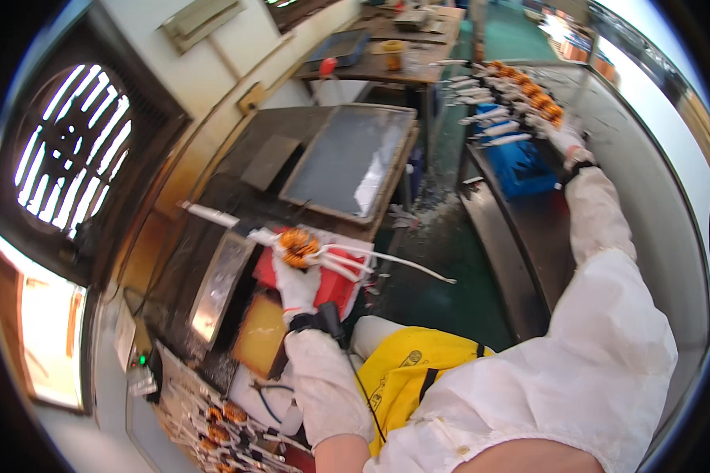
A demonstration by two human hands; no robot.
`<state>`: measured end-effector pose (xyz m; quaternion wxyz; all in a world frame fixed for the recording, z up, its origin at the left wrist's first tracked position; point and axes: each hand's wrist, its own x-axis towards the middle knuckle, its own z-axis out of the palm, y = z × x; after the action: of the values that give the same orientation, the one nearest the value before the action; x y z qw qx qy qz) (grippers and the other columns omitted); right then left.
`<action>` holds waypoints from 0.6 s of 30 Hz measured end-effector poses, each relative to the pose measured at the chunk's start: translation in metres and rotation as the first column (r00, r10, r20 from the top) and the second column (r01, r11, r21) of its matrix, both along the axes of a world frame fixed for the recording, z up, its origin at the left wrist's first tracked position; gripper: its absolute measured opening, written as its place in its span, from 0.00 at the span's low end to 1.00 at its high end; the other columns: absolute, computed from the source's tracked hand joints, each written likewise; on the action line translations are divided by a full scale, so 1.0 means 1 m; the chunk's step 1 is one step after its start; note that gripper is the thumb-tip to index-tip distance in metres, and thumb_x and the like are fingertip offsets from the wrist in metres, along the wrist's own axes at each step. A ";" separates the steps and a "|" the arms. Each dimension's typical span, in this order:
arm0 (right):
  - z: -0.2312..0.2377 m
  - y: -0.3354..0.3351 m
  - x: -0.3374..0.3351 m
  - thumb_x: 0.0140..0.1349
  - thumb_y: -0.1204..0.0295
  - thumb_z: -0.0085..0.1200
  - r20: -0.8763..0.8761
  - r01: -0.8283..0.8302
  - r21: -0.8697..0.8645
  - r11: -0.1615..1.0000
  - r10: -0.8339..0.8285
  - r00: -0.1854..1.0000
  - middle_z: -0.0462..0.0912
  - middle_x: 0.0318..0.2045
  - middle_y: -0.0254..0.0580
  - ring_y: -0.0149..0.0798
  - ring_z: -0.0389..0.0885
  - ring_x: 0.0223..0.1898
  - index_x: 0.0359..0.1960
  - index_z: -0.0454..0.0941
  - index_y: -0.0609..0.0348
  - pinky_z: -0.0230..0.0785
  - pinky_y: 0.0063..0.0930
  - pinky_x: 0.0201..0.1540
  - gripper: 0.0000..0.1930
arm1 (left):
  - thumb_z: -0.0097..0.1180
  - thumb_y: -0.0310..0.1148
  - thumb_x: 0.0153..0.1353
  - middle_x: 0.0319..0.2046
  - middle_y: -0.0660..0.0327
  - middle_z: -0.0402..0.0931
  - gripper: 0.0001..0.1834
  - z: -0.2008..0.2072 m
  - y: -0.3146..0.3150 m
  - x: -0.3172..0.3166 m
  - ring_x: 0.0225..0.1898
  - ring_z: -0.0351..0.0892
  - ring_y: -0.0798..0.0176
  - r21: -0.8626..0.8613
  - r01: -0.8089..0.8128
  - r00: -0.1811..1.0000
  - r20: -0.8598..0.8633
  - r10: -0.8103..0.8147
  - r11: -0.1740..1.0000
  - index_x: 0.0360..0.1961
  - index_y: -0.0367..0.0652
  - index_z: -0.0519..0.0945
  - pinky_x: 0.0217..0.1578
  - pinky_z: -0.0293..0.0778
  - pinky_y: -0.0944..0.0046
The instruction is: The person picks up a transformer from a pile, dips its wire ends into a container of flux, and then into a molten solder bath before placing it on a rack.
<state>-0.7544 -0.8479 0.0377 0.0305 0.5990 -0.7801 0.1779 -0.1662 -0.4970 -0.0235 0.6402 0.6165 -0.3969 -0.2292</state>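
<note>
My left hand (296, 288), in a white glove, is closed around a ring-shaped coil (298, 247) wound with orange-copper wire. White sleeved leads (347, 260) stick out from both sides of this coil, above a red tray (335, 290). At the far right, my gloved right hand (564, 140) reaches the near end of a row of similar coils (528, 88). It touches or nearly touches the closest one, and its fingers are too blurred to read. Those coils lie side by side over a blue bin (523, 169), their white leads pointing left.
A yellow block (260, 335) in a dark frame and a shiny metal box (222, 285) stand beside my left hand. Farther off lies a framed grey plate (343, 162). More coils (217, 426) are piled at lower left. A metal side panel (647, 189) rises at right.
</note>
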 end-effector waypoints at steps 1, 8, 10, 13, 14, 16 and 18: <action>0.000 -0.018 -0.101 0.57 0.33 0.41 -0.010 0.000 -0.062 0.998 -0.001 1.000 0.52 0.68 0.66 0.63 0.48 0.70 0.71 0.48 0.58 0.44 0.46 0.70 0.49 | 0.62 0.16 0.50 0.56 0.54 0.67 0.39 -0.002 -0.022 -0.023 0.57 0.70 0.60 -0.031 0.042 0.978 0.207 -0.035 0.999 0.63 0.36 0.58 0.59 0.66 0.63; -0.009 -0.043 -0.064 0.60 0.46 0.44 0.061 0.015 0.009 1.000 -0.016 0.998 0.65 0.60 0.71 0.66 0.67 0.60 0.69 0.51 0.47 0.60 0.54 0.60 0.38 | 0.52 0.22 0.60 0.57 0.62 0.64 0.28 0.020 -0.004 -0.015 0.56 0.68 0.65 0.037 0.034 0.937 -0.349 -0.019 0.999 0.61 0.45 0.60 0.57 0.70 0.63; -0.015 -0.048 -0.058 0.61 0.45 0.44 0.091 0.010 -0.022 1.000 -0.008 0.996 0.65 0.59 0.71 0.66 0.67 0.60 0.69 0.51 0.48 0.61 0.53 0.60 0.38 | 0.53 0.23 0.60 0.57 0.61 0.64 0.28 0.021 -0.005 -0.010 0.56 0.67 0.64 -0.002 0.048 0.899 -0.436 -0.044 0.999 0.61 0.45 0.59 0.57 0.70 0.62; -0.007 -0.040 -0.087 0.61 0.42 0.43 0.097 -0.001 -0.095 0.995 0.011 0.995 0.66 0.59 0.70 0.63 0.69 0.59 0.68 0.52 0.51 0.62 0.50 0.59 0.39 | 0.52 0.24 0.61 0.56 0.61 0.66 0.28 0.017 -0.014 -0.012 0.55 0.69 0.63 -0.134 0.070 0.722 -0.676 -0.143 0.988 0.61 0.44 0.59 0.58 0.69 0.61; 0.000 -0.039 -0.099 0.61 0.41 0.44 0.092 0.049 -0.142 0.989 -0.036 0.995 0.65 0.60 0.69 0.61 0.70 0.58 0.67 0.54 0.53 0.63 0.49 0.58 0.39 | 0.52 0.24 0.61 0.56 0.61 0.66 0.28 0.005 -0.020 -0.010 0.55 0.69 0.63 -0.149 0.069 0.716 -0.681 -0.153 0.986 0.61 0.44 0.59 0.58 0.69 0.61; 0.006 -0.020 -0.037 0.62 0.43 0.44 0.045 0.051 -0.109 0.993 -0.046 0.998 0.68 0.58 0.66 0.60 0.71 0.56 0.65 0.57 0.55 0.64 0.49 0.56 0.37 | 0.38 0.44 0.70 0.57 0.61 0.66 0.21 -0.014 -0.011 0.009 0.56 0.70 0.58 -0.195 0.069 0.820 -0.547 -0.167 0.978 0.61 0.51 0.64 0.52 0.74 0.51; 0.034 0.020 0.015 0.62 0.44 0.45 -0.024 0.097 -0.100 0.990 -0.100 0.995 0.71 0.56 0.64 0.59 0.73 0.54 0.64 0.59 0.57 0.66 0.49 0.54 0.36 | 0.38 0.44 0.70 0.56 0.61 0.67 0.21 -0.010 -0.006 0.010 0.56 0.70 0.58 -0.168 0.052 0.876 -0.467 -0.126 0.984 0.60 0.51 0.65 0.51 0.74 0.51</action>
<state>-0.7397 -0.8276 0.0716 0.0802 0.5600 -0.7985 0.2059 -0.1561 -0.5028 -0.0339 0.7513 0.4725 -0.2718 -0.3720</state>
